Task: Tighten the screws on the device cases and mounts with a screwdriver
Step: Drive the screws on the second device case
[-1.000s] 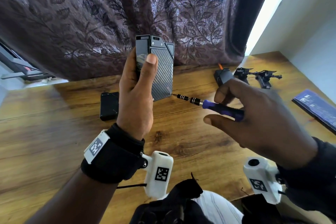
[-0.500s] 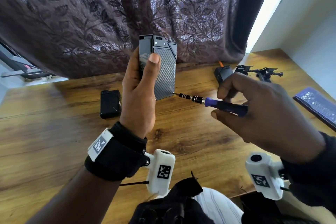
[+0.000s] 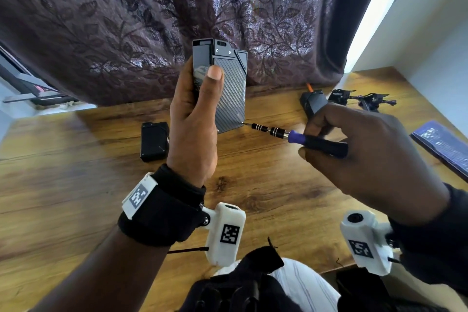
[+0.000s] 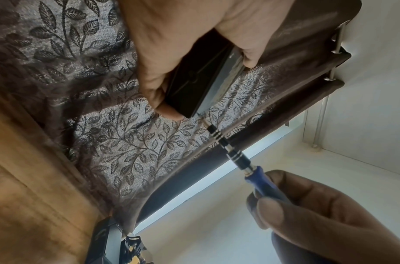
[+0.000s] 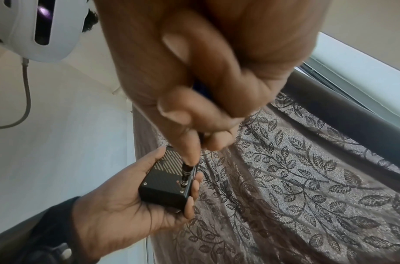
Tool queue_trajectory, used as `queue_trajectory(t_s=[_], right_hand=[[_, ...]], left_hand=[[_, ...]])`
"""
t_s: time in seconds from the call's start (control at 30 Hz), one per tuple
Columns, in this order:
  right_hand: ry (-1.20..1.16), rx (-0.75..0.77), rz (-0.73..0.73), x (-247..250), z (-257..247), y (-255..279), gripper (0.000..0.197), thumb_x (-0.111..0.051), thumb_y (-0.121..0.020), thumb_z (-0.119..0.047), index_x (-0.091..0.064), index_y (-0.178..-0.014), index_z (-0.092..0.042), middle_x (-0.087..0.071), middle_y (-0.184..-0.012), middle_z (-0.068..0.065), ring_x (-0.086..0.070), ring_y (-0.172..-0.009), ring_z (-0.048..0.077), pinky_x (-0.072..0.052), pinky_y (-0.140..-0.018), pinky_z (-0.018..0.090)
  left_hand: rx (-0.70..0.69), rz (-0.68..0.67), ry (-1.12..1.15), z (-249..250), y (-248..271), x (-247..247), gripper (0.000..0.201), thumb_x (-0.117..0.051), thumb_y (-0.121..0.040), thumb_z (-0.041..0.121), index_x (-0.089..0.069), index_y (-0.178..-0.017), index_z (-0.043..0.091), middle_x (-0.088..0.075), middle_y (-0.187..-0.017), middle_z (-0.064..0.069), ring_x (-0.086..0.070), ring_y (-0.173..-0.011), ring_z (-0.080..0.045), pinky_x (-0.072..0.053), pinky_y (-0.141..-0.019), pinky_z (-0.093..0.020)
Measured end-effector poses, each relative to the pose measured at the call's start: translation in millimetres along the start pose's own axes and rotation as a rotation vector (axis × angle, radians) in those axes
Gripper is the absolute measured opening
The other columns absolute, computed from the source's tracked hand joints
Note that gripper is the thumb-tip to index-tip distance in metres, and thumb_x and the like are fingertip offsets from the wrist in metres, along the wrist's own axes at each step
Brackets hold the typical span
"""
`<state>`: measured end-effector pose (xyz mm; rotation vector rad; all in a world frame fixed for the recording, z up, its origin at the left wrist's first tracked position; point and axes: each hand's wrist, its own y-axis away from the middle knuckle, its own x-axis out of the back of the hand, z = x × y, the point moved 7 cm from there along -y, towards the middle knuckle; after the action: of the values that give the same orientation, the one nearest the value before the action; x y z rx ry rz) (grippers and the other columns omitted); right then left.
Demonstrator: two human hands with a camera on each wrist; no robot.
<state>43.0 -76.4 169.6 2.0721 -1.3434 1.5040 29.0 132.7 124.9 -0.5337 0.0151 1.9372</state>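
Observation:
My left hand [image 3: 195, 119] holds a dark ribbed device case [image 3: 229, 88] upright above the wooden table, thumb across its front face. My right hand [image 3: 354, 144] pinches the blue-and-black handle of a small screwdriver [image 3: 298, 135]. The metal tip touches a screw at the case's lower right corner. In the left wrist view the screwdriver [image 4: 230, 150] slants up to the corner of the case [image 4: 194, 80]. From the right wrist the case [image 5: 167, 180] lies in my left palm, the bit [image 5: 185, 175] resting on it.
A small black box [image 3: 154, 140] lies on the table [image 3: 76, 197] left of my left hand. At the back right sit another black case [image 3: 312, 102] and black mounts [image 3: 362, 99]. A dark blue flat pack [image 3: 443, 147] lies at the right edge. A leaf-patterned curtain hangs behind.
Both hands have stayed nearly still, the case and screwdriver drifting slightly right. The tip has remained at the case's lower right corner, and my right fingers have shifted on the handle.

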Motion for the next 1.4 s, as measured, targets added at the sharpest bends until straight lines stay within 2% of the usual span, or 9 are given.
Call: queue_trajectory(t_s=[0.2, 0.4, 0.5, 0.63, 0.83, 0.97, 1.13, 1.3, 1.4], right_hand=[[-0.006, -0.006, 0.024, -1.7, -0.3, 2.7, 0.054, -0.051, -0.097, -0.058, -0.064, -0.062, -0.019, -0.055, -0.048, 0.0, -0.059, -0.054, 0.015, -0.042, -0.048, 0.033], [-0.007, -0.039, -0.02, -1.6, -1.2, 1.9, 0.029, -0.079, -0.072, -0.043, -0.06, -0.089, -0.031, -0.063, -0.081, -0.021, -0.052, -0.093, -0.016, -0.032, -0.074, -0.005], [-0.024, -0.03, 0.046, 5.4, -3.4, 0.9, 0.021, -0.076, -0.079, -0.043, -0.064, -0.078, -0.026, -0.064, -0.07, -0.015, -0.059, -0.081, -0.007, -0.042, -0.067, 0.006], [0.036, -0.014, 0.064, 4.0, 0.1, 0.4, 0.052, -0.05, -0.098, -0.06, -0.068, -0.065, -0.023, -0.063, -0.053, -0.004, -0.059, -0.047, 0.01, -0.043, -0.059, 0.029], [0.039, -0.024, -0.022, -2.1, 0.7, 0.4, 0.028, -0.076, -0.072, -0.045, -0.063, -0.091, -0.028, -0.061, -0.083, -0.023, -0.054, -0.086, -0.017, -0.032, -0.074, -0.004], [0.06, -0.002, 0.026, 2.0, 0.7, -1.6, 0.02, -0.078, -0.073, -0.032, -0.064, -0.083, -0.022, -0.064, -0.08, -0.012, -0.048, -0.074, 0.003, -0.037, -0.074, 0.001], [0.048, 0.013, 0.028, -0.7, -2.7, -1.8, 0.041, -0.058, -0.094, -0.054, -0.071, -0.07, -0.023, -0.064, -0.067, -0.01, -0.056, -0.061, 0.009, -0.042, -0.067, 0.017], [0.015, -0.03, -0.031, -1.3, -3.1, -2.6, 0.03, -0.07, -0.081, -0.059, -0.065, -0.08, -0.029, -0.061, -0.079, -0.023, -0.055, -0.086, -0.015, -0.033, -0.073, -0.002], [0.035, -0.021, -0.014, -0.4, -2.2, -2.4, 0.026, -0.076, -0.073, -0.049, -0.064, -0.082, -0.028, -0.063, -0.079, -0.018, -0.054, -0.072, -0.01, -0.032, -0.073, -0.004]], left_hand=[[-0.028, -0.013, 0.009, 5.8, -1.9, -1.2, 0.04, -0.047, -0.105, 0.026, -0.049, -0.14, 0.006, -0.064, -0.127, -0.008, -0.057, -0.127, -0.044, -0.038, -0.107, -0.077], [-0.031, -0.023, 0.003, 4.9, -2.0, -1.2, 0.042, -0.047, -0.106, 0.025, -0.047, -0.142, 0.004, -0.062, -0.129, -0.01, -0.057, -0.125, -0.043, -0.04, -0.106, -0.077], [-0.025, -0.031, 0.0, 3.3, 0.1, -2.3, 0.043, -0.047, -0.106, 0.025, -0.046, -0.143, 0.003, -0.063, -0.129, -0.009, -0.058, -0.124, -0.039, -0.041, -0.106, -0.076], [-0.027, -0.021, 0.007, 3.7, 0.9, -1.1, 0.041, -0.047, -0.106, 0.025, -0.048, -0.142, 0.005, -0.064, -0.129, -0.008, -0.058, -0.127, -0.041, -0.042, -0.106, -0.075], [-0.006, -0.011, 0.004, 1.6, 0.3, 1.1, 0.04, -0.048, -0.106, 0.025, -0.049, -0.143, 0.008, -0.064, -0.129, -0.006, -0.057, -0.13, -0.038, -0.041, -0.108, -0.073], [0.001, -0.013, -0.006, 1.1, 1.3, 1.0, 0.04, -0.048, -0.105, 0.025, -0.049, -0.142, 0.01, -0.064, -0.13, -0.006, -0.057, -0.131, -0.038, -0.043, -0.108, -0.071], [-0.008, -0.017, 0.005, 2.3, 0.0, 1.9, 0.039, -0.047, -0.106, 0.025, -0.049, -0.14, 0.007, -0.062, -0.128, -0.009, -0.058, -0.123, -0.033, -0.042, -0.106, -0.074], [-0.021, -0.021, -0.001, 2.7, -2.4, 1.8, 0.038, -0.047, -0.106, 0.024, -0.049, -0.14, 0.008, -0.063, -0.129, -0.009, -0.057, -0.127, -0.041, -0.043, -0.106, -0.074], [-0.005, -0.02, -0.005, -1.4, -1.4, 1.7, 0.039, -0.048, -0.106, 0.025, -0.049, -0.141, 0.009, -0.063, -0.129, -0.008, -0.058, -0.127, -0.039, -0.043, -0.106, -0.074]])
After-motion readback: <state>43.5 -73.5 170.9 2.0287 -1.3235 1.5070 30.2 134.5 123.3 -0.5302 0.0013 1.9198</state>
